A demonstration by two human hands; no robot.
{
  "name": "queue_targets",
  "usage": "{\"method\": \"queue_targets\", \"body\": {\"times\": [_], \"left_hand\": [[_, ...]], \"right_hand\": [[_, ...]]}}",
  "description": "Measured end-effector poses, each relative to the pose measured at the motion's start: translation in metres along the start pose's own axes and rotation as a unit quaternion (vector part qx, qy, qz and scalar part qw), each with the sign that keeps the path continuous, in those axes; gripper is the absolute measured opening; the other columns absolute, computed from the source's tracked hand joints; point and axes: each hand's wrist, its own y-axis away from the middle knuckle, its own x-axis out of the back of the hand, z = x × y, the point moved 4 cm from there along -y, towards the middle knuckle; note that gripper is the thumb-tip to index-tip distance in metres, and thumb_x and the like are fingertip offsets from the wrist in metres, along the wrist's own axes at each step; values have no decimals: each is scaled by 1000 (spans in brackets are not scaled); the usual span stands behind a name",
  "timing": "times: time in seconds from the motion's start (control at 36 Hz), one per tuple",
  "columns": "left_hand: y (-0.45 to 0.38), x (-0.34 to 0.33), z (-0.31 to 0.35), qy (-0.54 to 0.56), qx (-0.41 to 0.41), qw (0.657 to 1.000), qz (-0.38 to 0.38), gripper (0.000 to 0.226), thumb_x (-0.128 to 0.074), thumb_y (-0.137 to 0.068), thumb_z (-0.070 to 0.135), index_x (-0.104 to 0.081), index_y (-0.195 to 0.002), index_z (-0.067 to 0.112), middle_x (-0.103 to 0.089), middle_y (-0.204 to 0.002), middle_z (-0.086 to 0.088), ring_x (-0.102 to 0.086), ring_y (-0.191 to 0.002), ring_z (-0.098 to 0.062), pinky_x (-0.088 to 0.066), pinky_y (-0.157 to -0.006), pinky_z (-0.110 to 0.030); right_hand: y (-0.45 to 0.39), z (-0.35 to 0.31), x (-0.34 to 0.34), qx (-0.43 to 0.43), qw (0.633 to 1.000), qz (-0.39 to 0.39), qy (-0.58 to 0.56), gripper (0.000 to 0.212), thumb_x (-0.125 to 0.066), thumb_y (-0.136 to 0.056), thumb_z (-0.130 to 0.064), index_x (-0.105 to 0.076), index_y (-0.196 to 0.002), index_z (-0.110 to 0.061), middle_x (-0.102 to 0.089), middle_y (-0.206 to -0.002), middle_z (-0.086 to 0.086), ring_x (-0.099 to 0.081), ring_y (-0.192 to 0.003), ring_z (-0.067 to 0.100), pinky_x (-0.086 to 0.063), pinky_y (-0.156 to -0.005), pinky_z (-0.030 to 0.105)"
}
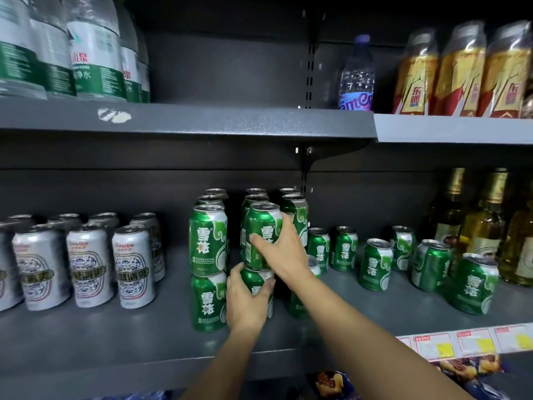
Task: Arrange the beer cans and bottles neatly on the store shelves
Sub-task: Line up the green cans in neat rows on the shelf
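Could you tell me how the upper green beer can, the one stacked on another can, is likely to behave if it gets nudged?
The upper green beer can sits on the narrow top of the lower green beer can, so it would probably tip or slide off easily. The right hand and left hand each grip one, suggesting steadying helps. Its smooth round metal wall looks slippery, and it would likely roll if it fell.

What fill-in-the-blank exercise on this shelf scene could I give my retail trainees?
1. The right hand grips the ____ green can of a two-high stack.
2. The left hand grips the ____ can of that stack.
3. The silver cans stand to the ____ of the green ones.

Missing words: upper; lower; left
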Motion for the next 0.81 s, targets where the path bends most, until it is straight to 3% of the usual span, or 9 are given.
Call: {"method": "queue_targets", "body": {"times": [0.17,0.44,0.64,0.72,0.81], "left_hand": [[-1,-3,0,27,1,1000,4,70,-76,-79,26,-39,-137,15,-47,-137,-3,-43,-126,-22,-36,-100,-36],[2,-8,-1,46,6,999,5,73,-73,-83,25,-33,-143,15,-42,-143,-5,-43,-128,-24,-36,-101,-36],[33,-14,6,102,20,993,55,69,-61,-91,20,-23,-149,15,-27,-154,-7,-26,-141,-24,-25,-114,-40],[51,-9,9,127,-7,985,117,62,-64,-88,12,-35,-143,10,-39,-144,-11,-33,-133,-27,-26,-105,-34],[63,-5,15,112,-86,982,128,52,-64,-82,0,-47,-130,11,-50,-116,-3,-45,-113,-22,-28,-92,-26]], "right_hand": [[-2,-5,-2,2,999,-22,47,74,-67,-81,-54,-35,-140,-23,-58,-129,-1,-54,-118,23,-46,-90,37],[2,-8,2,8,995,-29,93,79,-63,-84,-57,-28,-145,-20,-48,-143,0,-49,-126,25,-43,-92,38],[4,-5,-1,12,998,-33,55,87,-64,-85,-55,-19,-151,-21,-39,-151,-2,-41,-135,21,-40,-99,37],[4,-3,4,2,1000,0,12,92,-68,-79,-58,-20,-151,-24,-44,-145,-6,-47,-128,17,-44,-97,39],[5,4,22,6,993,111,-30,77,-66,-82,-56,-31,-144,-26,-52,-127,-13,-52,-114,12,-47,-87,37]]}}
